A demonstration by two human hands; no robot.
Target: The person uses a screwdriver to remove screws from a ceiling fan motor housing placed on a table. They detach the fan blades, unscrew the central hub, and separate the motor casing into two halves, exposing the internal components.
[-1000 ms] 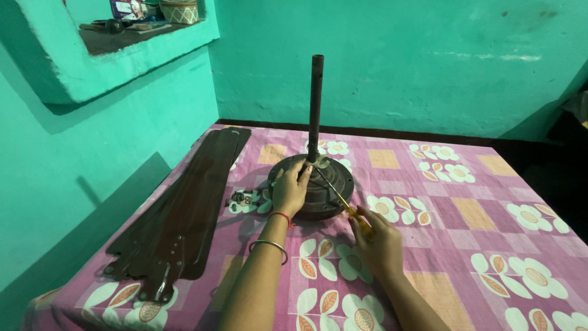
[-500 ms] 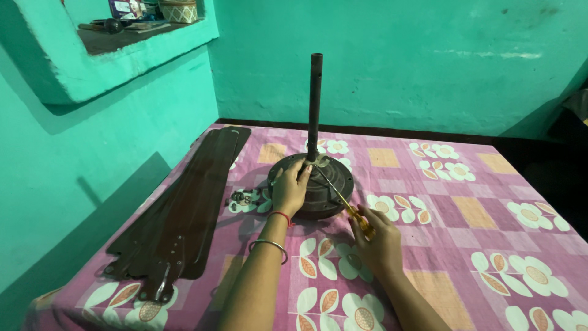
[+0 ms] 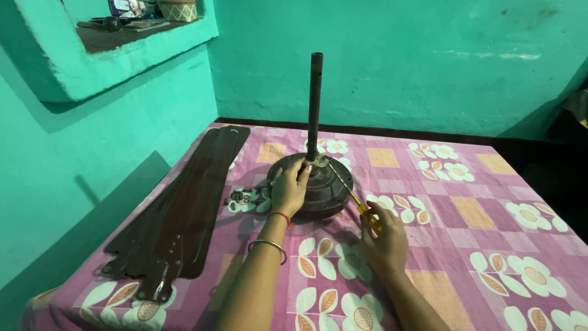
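Two hands work at a brown ceiling fan motor (image 3: 318, 187) in the middle of the pink floral cloth (image 3: 465, 208), its downrod (image 3: 315, 104) upright. The left hand (image 3: 289, 190) rests curled over the motor's near-left top. The right hand (image 3: 383, 239), nearer and to the right, grips a yellow-handled screwdriver (image 3: 352, 196), tip at the hub. Dark fan blades (image 3: 184, 208) lie stacked at left, small hardware (image 3: 240, 197) just beside the motor.

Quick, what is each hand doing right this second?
Left hand: fingers open, resting on the dark round fan motor, gripping nothing.
Right hand: closed around the yellow-handled screwdriver, tip at the motor's top.
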